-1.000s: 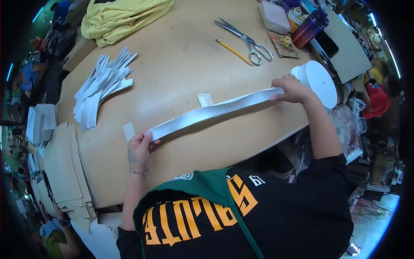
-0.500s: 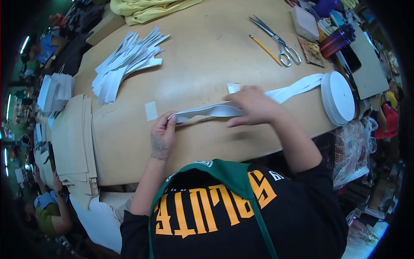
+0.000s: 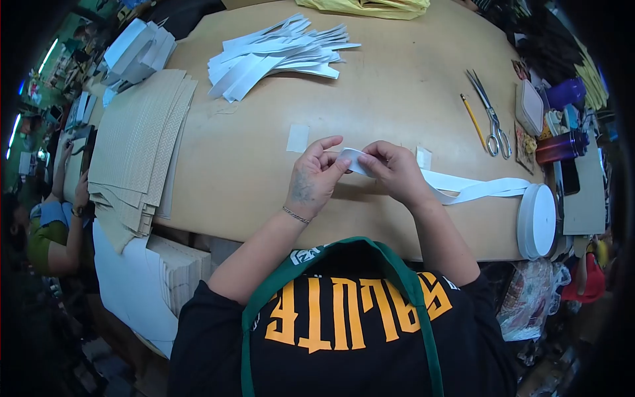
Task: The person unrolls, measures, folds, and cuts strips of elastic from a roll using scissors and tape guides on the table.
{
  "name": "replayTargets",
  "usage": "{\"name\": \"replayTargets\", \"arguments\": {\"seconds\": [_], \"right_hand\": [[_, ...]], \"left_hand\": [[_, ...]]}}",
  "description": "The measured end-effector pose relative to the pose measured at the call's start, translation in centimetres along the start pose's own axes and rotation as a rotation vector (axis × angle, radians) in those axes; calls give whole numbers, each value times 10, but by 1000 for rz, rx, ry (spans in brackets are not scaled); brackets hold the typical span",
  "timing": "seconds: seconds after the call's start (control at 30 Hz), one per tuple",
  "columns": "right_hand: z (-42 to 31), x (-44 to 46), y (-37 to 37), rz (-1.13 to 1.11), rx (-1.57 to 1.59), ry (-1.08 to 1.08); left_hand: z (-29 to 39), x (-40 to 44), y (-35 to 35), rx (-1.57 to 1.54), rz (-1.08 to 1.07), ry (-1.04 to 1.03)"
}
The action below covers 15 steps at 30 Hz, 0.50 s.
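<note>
Between my two hands, above the table's near half, is a short stretch of white band point(image 3: 356, 161). The thumb and fingers of my left hand point(image 3: 314, 177) pinch its left end, with the index finger raised. Close beside it, my right hand point(image 3: 397, 173) is closed on the same band. From behind the right hand the band runs, loosely folded, to a white roll point(image 3: 541, 221) standing at the table's right edge. Two pale tape patches lie on the tabletop, one patch point(image 3: 298, 137) beyond my left hand and another patch point(image 3: 424, 157) beside my right.
Cut white strips point(image 3: 264, 59) are heaped at the far left. Scissors point(image 3: 492, 119) and a yellow pencil point(image 3: 473, 122) lie at right, near a purple bottle point(image 3: 561, 147) and a pale container point(image 3: 529, 106). Stacked beige sheets point(image 3: 139, 139) cover the left edge. A person point(image 3: 56, 231) sits beyond.
My right hand has come in beside my left and now grips the band, where it was blurred and spread before. The longer stretch between the hands has become short. The view has shifted.
</note>
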State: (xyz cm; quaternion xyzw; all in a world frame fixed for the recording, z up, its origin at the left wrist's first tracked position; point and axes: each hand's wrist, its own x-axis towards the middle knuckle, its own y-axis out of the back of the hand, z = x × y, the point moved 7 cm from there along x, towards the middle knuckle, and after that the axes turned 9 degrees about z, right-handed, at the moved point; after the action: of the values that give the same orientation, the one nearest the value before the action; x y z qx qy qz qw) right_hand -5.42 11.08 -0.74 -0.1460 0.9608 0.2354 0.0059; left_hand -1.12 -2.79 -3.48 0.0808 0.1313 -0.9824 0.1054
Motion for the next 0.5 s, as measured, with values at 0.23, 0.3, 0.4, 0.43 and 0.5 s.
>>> {"name": "replayTargets", "arguments": {"seconds": [0.23,0.3,0.4,0.43,0.5], "right_hand": [[2,1,6,19,28,-2],[4,2,6,23,22,-8],[2,0,7,23,14,-28],[1,-1,7,20,11,-36],[5,-1,8,23,32,-52]], "left_hand": [[7,-1,-6,20,7,-19],[7,-1,-7,9,4,-16],[7,-1,-8,6,-5,-9],[7,0,-9,10,-8,-9],[6,0,-10,20,-12,-11]]}}
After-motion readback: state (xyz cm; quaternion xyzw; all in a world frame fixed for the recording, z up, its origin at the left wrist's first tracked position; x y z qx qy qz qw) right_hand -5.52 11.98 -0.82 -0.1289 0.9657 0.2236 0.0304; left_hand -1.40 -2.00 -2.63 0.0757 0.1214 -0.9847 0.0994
